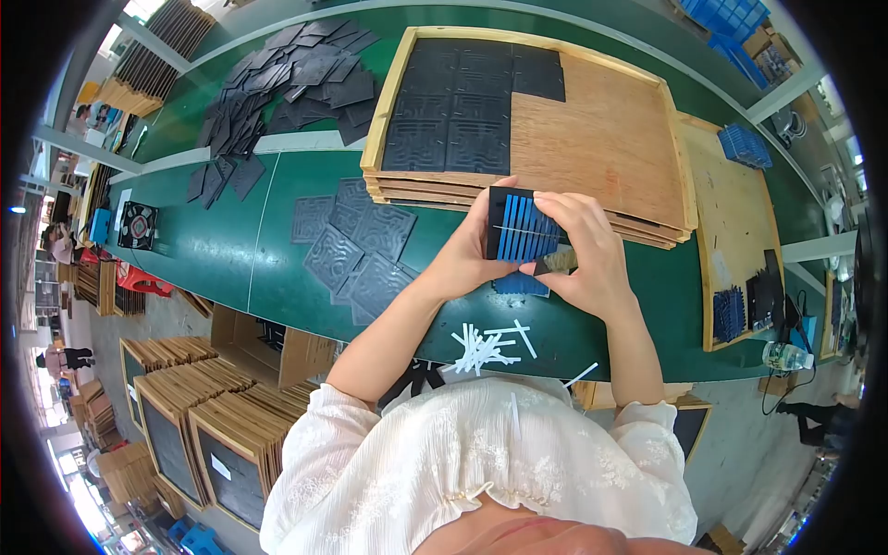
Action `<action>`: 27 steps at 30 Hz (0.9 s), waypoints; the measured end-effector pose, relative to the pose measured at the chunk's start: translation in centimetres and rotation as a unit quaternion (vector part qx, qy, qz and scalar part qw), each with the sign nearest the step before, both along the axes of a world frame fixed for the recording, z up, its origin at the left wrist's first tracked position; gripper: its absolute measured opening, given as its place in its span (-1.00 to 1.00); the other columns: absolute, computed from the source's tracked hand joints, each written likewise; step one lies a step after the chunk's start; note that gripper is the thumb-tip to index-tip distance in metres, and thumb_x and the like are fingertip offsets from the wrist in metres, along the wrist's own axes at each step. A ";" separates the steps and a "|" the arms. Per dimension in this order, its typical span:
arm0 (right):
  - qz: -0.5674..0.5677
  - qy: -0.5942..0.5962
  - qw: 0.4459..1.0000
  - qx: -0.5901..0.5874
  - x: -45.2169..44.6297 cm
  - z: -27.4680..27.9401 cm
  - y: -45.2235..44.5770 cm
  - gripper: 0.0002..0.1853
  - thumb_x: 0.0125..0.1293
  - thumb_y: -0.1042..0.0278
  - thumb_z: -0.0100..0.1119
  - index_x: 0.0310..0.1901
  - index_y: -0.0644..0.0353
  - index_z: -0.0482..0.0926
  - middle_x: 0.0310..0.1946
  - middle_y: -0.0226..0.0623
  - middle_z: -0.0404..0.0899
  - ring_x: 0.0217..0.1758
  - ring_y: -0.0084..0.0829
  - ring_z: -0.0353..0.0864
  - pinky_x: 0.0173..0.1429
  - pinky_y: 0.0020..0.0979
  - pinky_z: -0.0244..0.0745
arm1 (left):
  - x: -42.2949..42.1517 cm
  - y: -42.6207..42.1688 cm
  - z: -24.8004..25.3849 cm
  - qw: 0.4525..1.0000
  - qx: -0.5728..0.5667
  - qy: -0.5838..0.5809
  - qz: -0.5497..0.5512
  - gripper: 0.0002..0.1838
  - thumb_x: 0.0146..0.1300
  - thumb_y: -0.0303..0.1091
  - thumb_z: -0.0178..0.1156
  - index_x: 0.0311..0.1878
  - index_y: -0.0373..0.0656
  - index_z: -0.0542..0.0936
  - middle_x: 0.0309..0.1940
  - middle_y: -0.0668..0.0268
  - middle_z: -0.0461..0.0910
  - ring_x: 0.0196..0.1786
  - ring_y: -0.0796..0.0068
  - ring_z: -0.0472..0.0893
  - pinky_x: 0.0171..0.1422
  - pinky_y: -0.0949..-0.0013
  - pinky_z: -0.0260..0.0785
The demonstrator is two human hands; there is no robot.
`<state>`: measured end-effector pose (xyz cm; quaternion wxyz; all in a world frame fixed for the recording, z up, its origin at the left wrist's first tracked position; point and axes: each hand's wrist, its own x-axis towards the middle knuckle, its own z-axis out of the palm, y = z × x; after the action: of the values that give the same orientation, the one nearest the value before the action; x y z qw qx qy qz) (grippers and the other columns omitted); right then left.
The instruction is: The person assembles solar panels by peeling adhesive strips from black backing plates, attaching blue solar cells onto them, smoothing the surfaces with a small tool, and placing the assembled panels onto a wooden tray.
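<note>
Between my two hands is a small dark square piece with blue parallel slats, tilted up above the table's front edge. My left hand grips its left side, thumb along the lower edge. My right hand closes on the right side, fingers over the upper corner and thumb at the lower corner. Below it lies another blue slatted piece, partly hidden by the held one. White strips lie in a loose heap near my body. Left of my forearm are several flat dark patterned plates.
A stack of wooden trays stands ahead, the top one partly filled with dark plates. A pile of black plates is at the back left. On the right, another wooden tray holds blue pieces. A plastic bottle lies beyond it.
</note>
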<state>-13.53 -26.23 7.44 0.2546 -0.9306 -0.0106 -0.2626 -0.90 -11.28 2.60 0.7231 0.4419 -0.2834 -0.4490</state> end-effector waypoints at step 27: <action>-0.008 0.004 1.000 -0.019 0.0 -0.3 0.0 -0.16 -0.23 0.32 0.59 0.23 0.00 0.49 0.20 -0.39 0.56 0.23 -0.20 0.53 0.04 -0.26 0.63 | 0.0 -0.1 -0.2 0.999 0.005 -0.043 -0.005 0.10 -0.03 -0.84 0.30 0.59 -0.12 0.00 0.22 0.32 0.39 0.26 0.51 0.45 0.33 0.37 0.39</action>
<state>-13.51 -26.18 7.14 0.2347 -0.9365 -0.0072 -0.2606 -0.92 -11.34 2.35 0.7057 0.4634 -0.3143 -0.4341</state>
